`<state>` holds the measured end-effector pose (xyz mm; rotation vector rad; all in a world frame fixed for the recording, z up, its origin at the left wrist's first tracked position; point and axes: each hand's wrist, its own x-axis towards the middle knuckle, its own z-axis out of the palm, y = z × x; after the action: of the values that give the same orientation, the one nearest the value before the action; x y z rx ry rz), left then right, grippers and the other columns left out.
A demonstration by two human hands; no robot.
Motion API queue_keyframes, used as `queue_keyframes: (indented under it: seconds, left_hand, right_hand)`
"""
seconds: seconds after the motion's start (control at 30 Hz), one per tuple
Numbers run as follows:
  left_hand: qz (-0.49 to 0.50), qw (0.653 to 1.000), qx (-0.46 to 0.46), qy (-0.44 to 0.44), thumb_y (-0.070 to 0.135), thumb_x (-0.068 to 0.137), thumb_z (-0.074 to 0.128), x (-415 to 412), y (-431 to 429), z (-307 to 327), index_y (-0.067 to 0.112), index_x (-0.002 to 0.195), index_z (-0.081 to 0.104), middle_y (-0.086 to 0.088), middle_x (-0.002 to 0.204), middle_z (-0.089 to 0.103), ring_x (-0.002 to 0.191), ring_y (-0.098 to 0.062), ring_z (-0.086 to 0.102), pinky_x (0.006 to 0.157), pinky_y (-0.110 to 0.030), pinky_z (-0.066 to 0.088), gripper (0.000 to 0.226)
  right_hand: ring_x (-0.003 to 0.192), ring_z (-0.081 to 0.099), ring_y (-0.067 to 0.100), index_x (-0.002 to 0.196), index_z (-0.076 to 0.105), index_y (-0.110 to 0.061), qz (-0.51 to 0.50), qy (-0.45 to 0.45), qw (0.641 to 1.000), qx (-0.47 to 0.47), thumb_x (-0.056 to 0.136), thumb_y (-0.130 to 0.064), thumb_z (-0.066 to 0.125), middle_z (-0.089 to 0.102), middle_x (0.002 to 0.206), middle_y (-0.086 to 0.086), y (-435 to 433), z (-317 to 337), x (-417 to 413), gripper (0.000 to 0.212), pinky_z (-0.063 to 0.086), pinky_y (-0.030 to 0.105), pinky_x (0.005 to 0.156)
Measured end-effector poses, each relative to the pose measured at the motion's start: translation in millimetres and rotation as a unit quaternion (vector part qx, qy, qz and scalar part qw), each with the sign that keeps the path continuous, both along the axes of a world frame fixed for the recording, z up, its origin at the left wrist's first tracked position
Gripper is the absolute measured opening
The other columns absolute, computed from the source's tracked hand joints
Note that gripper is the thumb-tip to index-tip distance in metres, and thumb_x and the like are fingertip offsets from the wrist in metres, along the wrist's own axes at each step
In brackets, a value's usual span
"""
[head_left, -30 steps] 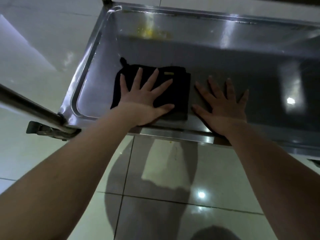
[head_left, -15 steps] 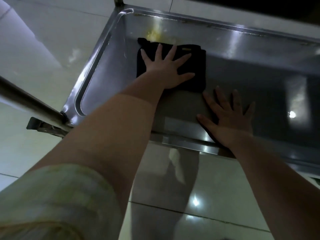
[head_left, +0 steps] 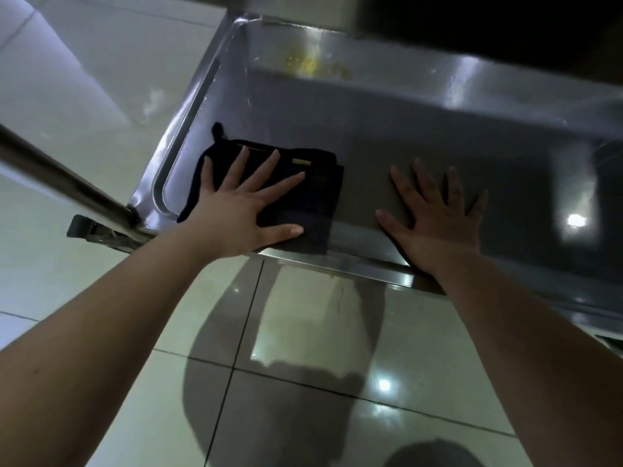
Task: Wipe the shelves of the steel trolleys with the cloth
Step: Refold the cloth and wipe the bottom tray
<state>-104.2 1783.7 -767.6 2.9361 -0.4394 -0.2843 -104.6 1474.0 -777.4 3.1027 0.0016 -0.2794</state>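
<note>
Black cloth (head_left: 317, 200) at shelf (head_left: 404, 129) rim | left hand (head_left: 242, 210) splayed atop | right hand (head_left: 435, 224) splayed beside

Commercial kitchen: steel trolley (head_left: 421, 136), tiled floor (head_left: 303, 332)

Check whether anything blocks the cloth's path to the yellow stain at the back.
Nothing visible: only bare shelf lies between the black cloth under the left hand and the yellow stain; the right hand rests aside.

left hand (head_left: 239, 210) flat, fingers spread, right hand (head_left: 435, 220) likewise
</note>
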Motion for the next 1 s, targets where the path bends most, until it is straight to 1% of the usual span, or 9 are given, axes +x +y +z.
queue_keyframes:
  seconds: [0.1,0.23,0.33,0.43,0.53,0.6,0.8,0.9,1.0]
  left_hand:
    - [0.036,0.999,0.017,-0.002,0.096,0.066,0.011,-9,8,0,0.072,0.134,-0.014,0.019,0.161,-0.014,0.148,-0.024,-0.018,0.111,-0.062,-0.018,0.076]
    - [0.032,0.999,0.012,-0.01,0.094,0.067,0.012,-12,1,1,0.07,0.137,-0.012,0.016,0.162,-0.013,0.148,-0.027,-0.017,0.11,-0.066,-0.016,0.077]
    - [0.029,0.999,0.006,-0.011,0.094,0.067,0.014,-9,5,0,0.068,0.139,-0.008,0.017,0.162,-0.013,0.149,-0.028,-0.016,0.108,-0.068,-0.016,0.079]
    - [0.029,0.999,0.013,-0.013,0.095,0.068,0.015,10,9,-2,0.068,0.139,-0.007,0.017,0.162,-0.012,0.149,-0.028,-0.016,0.108,-0.069,-0.015,0.079]
    - [0.038,0.998,0.034,-0.024,0.094,0.07,0.015,46,14,-4,0.067,0.141,-0.006,0.015,0.163,-0.01,0.149,-0.03,-0.015,0.107,-0.07,-0.014,0.079]
    - [0.038,0.998,0.025,-0.034,0.094,0.071,0.017,77,13,-3,0.065,0.143,-0.001,0.013,0.163,-0.006,0.149,-0.031,-0.012,0.107,-0.07,-0.013,0.08]
    - [0.07,0.997,0.029,0.01,0.096,0.067,0.021,150,-4,1,0.063,0.144,0.001,0.011,0.164,-0.006,0.149,-0.032,-0.013,0.105,-0.072,-0.013,0.085]
    - [0.064,0.997,0.041,0.019,0.095,0.071,0.019,143,-6,4,0.062,0.144,-0.002,0.009,0.164,-0.008,0.148,-0.033,-0.014,0.106,-0.072,-0.013,0.083]
    - [0.052,0.998,0.035,0.027,0.093,0.072,0.016,102,6,7,0.062,0.144,-0.005,0.009,0.163,-0.012,0.148,-0.033,-0.017,0.106,-0.071,-0.015,0.081]
  right_hand:
    - [0.148,-0.006,0.037,0.144,-0.013,-0.057,-0.02,0.017,1.0,-0.012,0.079,-0.084,0.004,-0.008,0.162,-0.018,14,8,4,0.072,-0.002,0.072,0.11]
    - [0.147,-0.01,0.04,0.152,0.006,-0.045,0.019,-0.047,0.998,0.024,0.092,-0.071,0.019,0.006,0.164,-0.008,57,20,35,0.066,-0.001,0.074,0.109]
    - [0.147,-0.011,0.04,0.152,0.003,-0.048,-0.006,-0.018,0.998,0.054,0.095,-0.067,0.014,-0.001,0.164,-0.011,80,8,42,0.06,-0.006,0.071,0.11]
    - [0.148,-0.007,0.04,0.15,0.0,-0.051,-0.011,-0.04,0.998,0.039,0.093,-0.069,0.008,-0.002,0.164,-0.012,78,-5,36,0.06,-0.009,0.071,0.11]
    - [0.148,-0.006,0.039,0.149,0.0,-0.054,-0.003,-0.046,0.998,0.033,0.09,-0.071,0.008,-0.001,0.163,-0.013,77,-9,40,0.062,-0.008,0.073,0.108]
    - [0.148,-0.006,0.039,0.148,-0.001,-0.056,-0.003,-0.046,0.999,0.021,0.088,-0.073,0.008,-0.002,0.163,-0.015,78,-9,40,0.062,-0.007,0.074,0.107]
    - [0.148,-0.009,0.039,0.146,-0.006,-0.057,-0.001,-0.044,0.999,0.014,0.084,-0.076,0.005,-0.003,0.163,-0.017,77,-8,42,0.066,-0.006,0.075,0.107]
    - [0.148,-0.009,0.037,0.146,-0.003,-0.058,-0.009,-0.04,0.999,0.027,0.083,-0.077,0.005,-0.001,0.163,-0.017,77,-7,42,0.066,-0.006,0.074,0.108]
    - [0.148,-0.007,0.037,0.146,-0.001,-0.059,-0.007,-0.046,0.999,0.028,0.085,-0.077,0.009,0.0,0.163,-0.016,75,-6,41,0.065,-0.005,0.073,0.108]
